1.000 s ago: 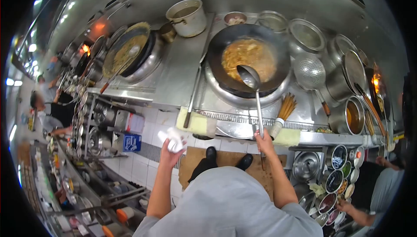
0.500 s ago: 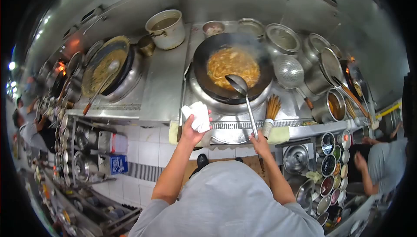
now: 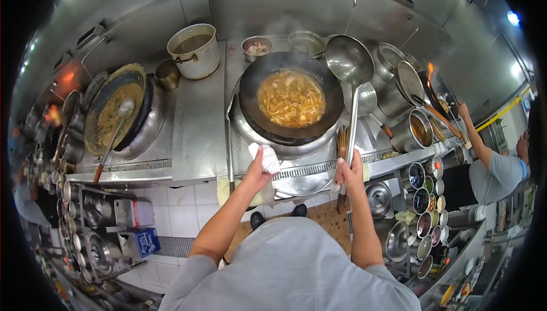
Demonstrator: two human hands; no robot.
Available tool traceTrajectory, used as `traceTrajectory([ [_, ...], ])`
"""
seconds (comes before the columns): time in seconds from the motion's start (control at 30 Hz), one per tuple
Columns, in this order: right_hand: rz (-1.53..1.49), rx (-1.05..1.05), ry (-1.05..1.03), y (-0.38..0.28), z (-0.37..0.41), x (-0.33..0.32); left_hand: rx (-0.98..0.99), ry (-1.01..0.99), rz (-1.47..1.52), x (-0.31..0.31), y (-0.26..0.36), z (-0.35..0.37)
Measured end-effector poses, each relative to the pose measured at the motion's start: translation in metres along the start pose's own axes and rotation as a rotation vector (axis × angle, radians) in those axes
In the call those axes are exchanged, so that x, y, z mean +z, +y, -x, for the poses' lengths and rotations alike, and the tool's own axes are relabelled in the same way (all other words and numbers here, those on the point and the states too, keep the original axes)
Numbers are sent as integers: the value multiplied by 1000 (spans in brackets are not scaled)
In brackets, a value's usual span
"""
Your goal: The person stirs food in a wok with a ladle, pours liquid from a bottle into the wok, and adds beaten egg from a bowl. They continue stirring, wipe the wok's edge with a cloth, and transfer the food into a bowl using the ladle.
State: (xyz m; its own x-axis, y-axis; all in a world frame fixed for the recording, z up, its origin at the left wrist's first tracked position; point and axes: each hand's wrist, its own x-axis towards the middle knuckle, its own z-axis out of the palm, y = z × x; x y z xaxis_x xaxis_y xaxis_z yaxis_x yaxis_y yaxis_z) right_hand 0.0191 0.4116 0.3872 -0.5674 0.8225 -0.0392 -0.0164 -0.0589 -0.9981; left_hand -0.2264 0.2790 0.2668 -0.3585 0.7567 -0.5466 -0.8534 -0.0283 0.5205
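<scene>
A white folded cloth (image 3: 265, 160) is gripped in my left hand (image 3: 256, 175), near the front of the burner. The large black wok (image 3: 250, 80) stands just beyond it, holding a brown, saucy dish of strips (image 3: 292, 99). My right hand (image 3: 350, 171) is closed around the handle of a steel ladle (image 3: 348, 59), whose bowl is raised to the right of the wok and apart from it. Partly behind the ladle handle stands a bamboo brush (image 3: 342, 139). Under the ladle, a perforated skimmer (image 3: 364, 99) is partly hidden.
Left is another wok (image 3: 94, 123) with a ladle in it; a tall pot (image 3: 194, 63) and small bowl (image 3: 256, 48) stand behind. Right are a pot of brown liquid (image 3: 420, 130) and several seasoning containers (image 3: 421, 200). A co-worker (image 3: 493, 177) reaches toward a flaming wok.
My right hand has lifted the ladle out of the wok, up and to the right. My left hand and the cloth have moved slightly down. The view has shifted, and the co-worker's arm now reaches forward.
</scene>
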Motion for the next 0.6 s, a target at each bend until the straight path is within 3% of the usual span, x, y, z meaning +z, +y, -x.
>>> traceTrajectory([
  [0.13, 24, -48, 59, 16, 6, -7, -10, -44, -7, 18, 19, -22],
  [0.3, 76, 97, 91, 56, 33, -20, -87, 49, 42, 43, 18, -70],
  [0.47, 111, 105, 155, 24, 14, -23, -48, 173, 87, 48, 6, -91],
  [0.6, -161, 50, 35, -15, -21, -23, 8, 185, 66, 36, 1, -101],
])
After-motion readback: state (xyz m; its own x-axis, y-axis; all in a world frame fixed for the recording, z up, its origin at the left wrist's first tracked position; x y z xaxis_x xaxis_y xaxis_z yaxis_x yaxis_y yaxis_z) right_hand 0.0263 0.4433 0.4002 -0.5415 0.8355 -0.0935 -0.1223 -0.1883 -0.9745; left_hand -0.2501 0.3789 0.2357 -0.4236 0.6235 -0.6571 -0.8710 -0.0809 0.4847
